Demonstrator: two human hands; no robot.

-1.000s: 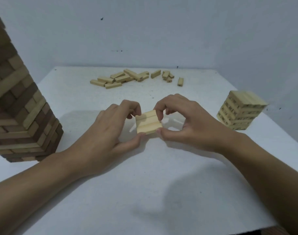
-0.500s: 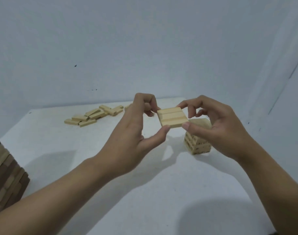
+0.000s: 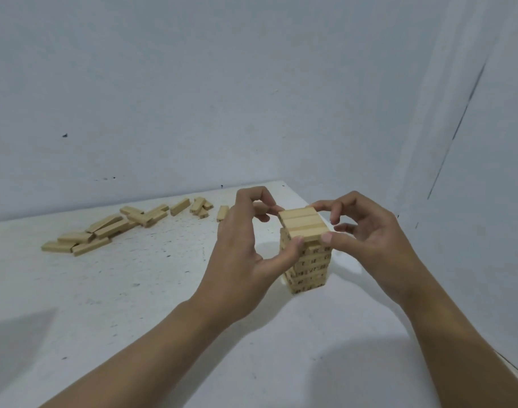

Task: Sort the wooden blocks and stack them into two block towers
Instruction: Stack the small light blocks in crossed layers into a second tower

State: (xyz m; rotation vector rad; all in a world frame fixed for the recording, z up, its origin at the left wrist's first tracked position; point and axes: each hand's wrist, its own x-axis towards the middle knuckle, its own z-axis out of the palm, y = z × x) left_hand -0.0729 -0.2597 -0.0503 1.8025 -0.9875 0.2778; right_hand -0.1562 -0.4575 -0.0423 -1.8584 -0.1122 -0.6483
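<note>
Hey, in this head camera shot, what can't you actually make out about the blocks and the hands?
- Head view: whether the three-block layer rests on the tower yet. The thumbs of the left hand and right hand cover the seam.
- The tower's printed marks: too small and blurred to read.
- The loose blocks: they overlap, so no exact count.

White table (image 3: 128, 304), top flecked with small dark specks, sits in the corner of pale grey walls (image 3: 193, 83); back wall carries one dark spot (image 3: 65, 135) and fainter marks lower down, right wall a thin slanting dark line (image 3: 457, 128)
</note>
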